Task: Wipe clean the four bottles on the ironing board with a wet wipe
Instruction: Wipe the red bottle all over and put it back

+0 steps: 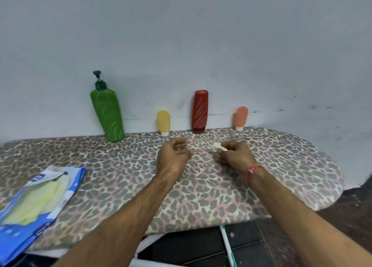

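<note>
Right hand [234, 154] at frame centre grips a crumpled wet wipe [218, 147]; left hand [175, 156] beside it hangs relaxed, loosely curled, holding nothing

four bottles stand in a row along the far edge of the leopard-print ironing board [281, 162], against the wall: a tall green pump bottle [107, 115], a small yellow tube [163, 122] on its white cap, a red bottle [199, 111] standing cap-down, a small peach tube [241, 117]. i pinch the crumpled wet wipe [217, 147].
</note>
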